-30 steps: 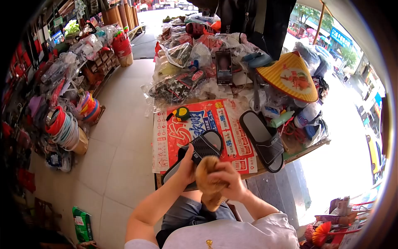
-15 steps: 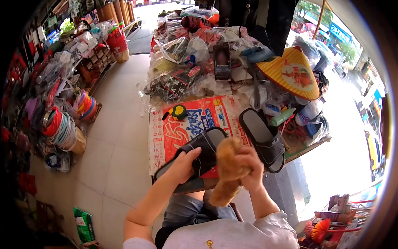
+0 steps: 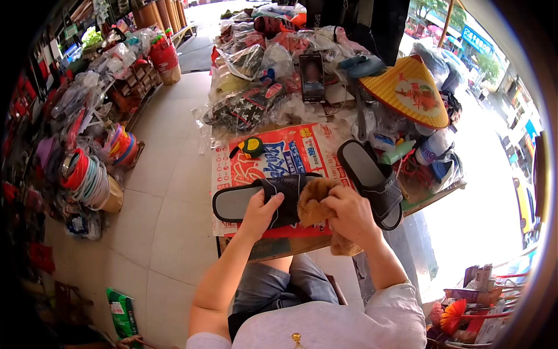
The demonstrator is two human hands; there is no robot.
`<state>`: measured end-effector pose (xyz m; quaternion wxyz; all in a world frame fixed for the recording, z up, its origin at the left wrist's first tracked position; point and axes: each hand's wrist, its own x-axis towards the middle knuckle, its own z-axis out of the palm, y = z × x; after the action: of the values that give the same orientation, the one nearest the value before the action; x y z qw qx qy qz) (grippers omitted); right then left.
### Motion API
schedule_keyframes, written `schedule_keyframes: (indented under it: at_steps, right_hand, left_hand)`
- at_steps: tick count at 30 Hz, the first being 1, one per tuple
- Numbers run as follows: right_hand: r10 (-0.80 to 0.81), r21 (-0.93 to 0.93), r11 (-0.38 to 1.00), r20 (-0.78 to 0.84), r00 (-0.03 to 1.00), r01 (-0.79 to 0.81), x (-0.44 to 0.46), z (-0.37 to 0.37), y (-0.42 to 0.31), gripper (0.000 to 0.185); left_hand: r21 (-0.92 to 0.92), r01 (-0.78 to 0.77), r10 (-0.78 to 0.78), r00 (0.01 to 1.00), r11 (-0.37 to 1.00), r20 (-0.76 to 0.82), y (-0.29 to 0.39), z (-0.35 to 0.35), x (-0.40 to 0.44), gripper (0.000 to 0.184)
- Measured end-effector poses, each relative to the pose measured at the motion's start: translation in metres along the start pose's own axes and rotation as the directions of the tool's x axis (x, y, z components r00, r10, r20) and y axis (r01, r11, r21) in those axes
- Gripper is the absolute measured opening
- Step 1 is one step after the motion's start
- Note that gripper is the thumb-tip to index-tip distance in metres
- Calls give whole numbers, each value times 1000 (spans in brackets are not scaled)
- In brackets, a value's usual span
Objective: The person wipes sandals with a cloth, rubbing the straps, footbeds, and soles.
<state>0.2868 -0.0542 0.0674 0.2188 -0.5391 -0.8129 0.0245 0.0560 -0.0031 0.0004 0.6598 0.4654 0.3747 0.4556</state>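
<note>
- Head view, center: left hand (image 3: 256,218) fingers closed on black slipper (image 3: 288,189); brace it firmly.
- Right hand (image 3: 356,216) fingers closed, bunching brown cloth (image 3: 311,203); press evenly, short strokes.

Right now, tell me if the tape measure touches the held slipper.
Apart: in the head view, red printed sheet shows between the tape measure and held slipper.

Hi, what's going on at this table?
A person seated at the table holds a black slide sandal with the left hand and presses a brown fluffy cloth against its end with the right hand. A second sandal lies to the right. Beyond the first, a tape measure rests on a red printed sheet.
</note>
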Motion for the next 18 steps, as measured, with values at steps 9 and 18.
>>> schedule_keyframes:
  at_steps: [9,18]
  right_hand:
    - [23,-76,997,-15,1000,-25,-8,41,-22,36]
    - [-92,257,954,-232,968,152,20,-33,-23,38]
  left_hand:
    - [18,-56,56,998,998,-31,-5,2,-2,23]
    - [105,-131,129,991,986,20,-11,4,-30,25]
